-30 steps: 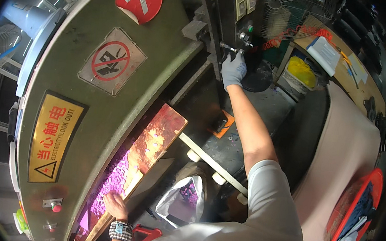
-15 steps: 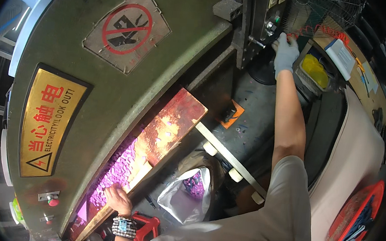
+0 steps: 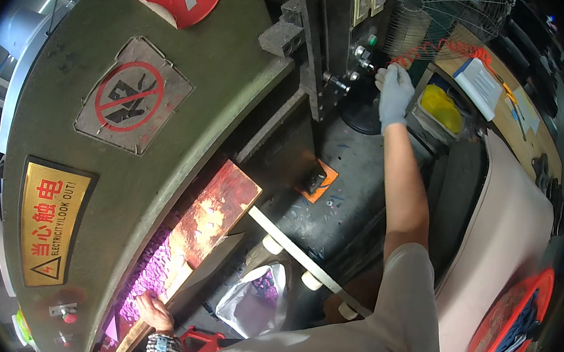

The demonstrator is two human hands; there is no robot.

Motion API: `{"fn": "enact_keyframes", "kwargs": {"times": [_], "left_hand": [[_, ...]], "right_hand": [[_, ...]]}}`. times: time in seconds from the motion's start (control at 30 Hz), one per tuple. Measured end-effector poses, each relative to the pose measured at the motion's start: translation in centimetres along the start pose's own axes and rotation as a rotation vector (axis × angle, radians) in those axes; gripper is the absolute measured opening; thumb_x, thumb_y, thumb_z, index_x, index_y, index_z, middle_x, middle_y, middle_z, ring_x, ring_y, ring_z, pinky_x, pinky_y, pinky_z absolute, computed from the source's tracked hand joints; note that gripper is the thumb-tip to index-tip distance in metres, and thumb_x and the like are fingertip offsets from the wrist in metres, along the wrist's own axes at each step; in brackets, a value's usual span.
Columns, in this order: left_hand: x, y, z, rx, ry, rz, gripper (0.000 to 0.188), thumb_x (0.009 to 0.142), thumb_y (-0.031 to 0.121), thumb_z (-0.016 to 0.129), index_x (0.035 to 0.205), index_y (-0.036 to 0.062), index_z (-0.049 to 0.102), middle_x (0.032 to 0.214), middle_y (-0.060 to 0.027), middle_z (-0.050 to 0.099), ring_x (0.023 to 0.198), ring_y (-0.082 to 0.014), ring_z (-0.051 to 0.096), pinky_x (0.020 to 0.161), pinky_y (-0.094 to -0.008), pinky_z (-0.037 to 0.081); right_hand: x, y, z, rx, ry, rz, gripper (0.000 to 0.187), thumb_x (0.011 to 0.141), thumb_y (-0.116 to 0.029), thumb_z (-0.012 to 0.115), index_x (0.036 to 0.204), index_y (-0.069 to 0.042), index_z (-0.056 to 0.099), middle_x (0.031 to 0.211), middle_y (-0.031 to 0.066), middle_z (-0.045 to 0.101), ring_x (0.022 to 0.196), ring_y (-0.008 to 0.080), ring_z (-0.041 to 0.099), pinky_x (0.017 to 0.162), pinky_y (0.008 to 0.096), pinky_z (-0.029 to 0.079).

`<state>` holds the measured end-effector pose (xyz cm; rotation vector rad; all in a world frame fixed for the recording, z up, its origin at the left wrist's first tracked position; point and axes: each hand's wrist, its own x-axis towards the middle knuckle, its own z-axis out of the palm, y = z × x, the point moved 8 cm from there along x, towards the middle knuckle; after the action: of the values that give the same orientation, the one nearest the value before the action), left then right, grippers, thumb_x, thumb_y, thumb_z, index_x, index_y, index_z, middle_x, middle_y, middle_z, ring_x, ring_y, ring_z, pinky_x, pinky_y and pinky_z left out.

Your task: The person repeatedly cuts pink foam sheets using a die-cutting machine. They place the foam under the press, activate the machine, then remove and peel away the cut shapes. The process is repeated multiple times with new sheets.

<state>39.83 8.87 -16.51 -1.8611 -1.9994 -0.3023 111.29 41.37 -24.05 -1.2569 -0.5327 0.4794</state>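
My left hand (image 3: 154,312), bare with a checked band at the wrist, rests open at the edge of a wooden board (image 3: 230,195). Its fingers reach over a heap of small purple pieces (image 3: 152,265) lying along the green machine. Far off to the right, my right hand (image 3: 395,95) wears a pale glove. Its fingers are curled beside a red coiled hose (image 3: 434,50), close to the knobs (image 3: 363,57) of a dark machine panel. Whatever is between those fingers is hidden.
The green machine body (image 3: 185,134) curves along the left. Below the board stands a white bag (image 3: 234,306) holding purple bits. A pale bar (image 3: 295,252) with rollers juts out beside it. A wire fan (image 3: 436,22), yellow items (image 3: 441,109) and a red basket (image 3: 543,293) are on the right.
The whole view has shifted, so the machine sits lower and a red disc shows more at the top. My left hand stays at the purple pieces, my right near the panel.
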Motion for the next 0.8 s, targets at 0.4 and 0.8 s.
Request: {"fn": "enact_keyframes", "kwargs": {"times": [0.4, 0.8], "left_hand": [[-2.0, -2.6, 2.3, -0.163, -0.057, 0.078, 0.018, 0.080, 0.011, 0.053, 0.095, 0.0051, 0.061, 0.084, -0.0129, 0.057, 0.071, -0.0306, 0.053, 0.067, -0.0450, 0.046], [2.5, 1.7, -1.1, -0.041, 0.118, 0.055, 0.021, 0.064, 0.004, 0.058, 0.084, 0.0056, 0.056, 0.078, -0.0104, 0.049, 0.072, -0.0292, 0.052, 0.063, -0.0391, 0.046]], "right_hand": [[9.2, 13.4, 3.6, -0.311, -0.617, 0.073, 0.039, 0.097, -0.022, 0.037, 0.124, -0.004, 0.061, 0.118, 0.0178, 0.064, 0.105, 0.0334, 0.063, 0.087, 0.0477, 0.050], [13.9, 17.8, 0.0, -0.751, -0.440, 0.031, 0.056, 0.096, -0.043, 0.039, 0.131, -0.002, 0.053, 0.125, 0.0156, 0.060, 0.110, 0.0317, 0.059, 0.093, 0.0426, 0.048]]}}
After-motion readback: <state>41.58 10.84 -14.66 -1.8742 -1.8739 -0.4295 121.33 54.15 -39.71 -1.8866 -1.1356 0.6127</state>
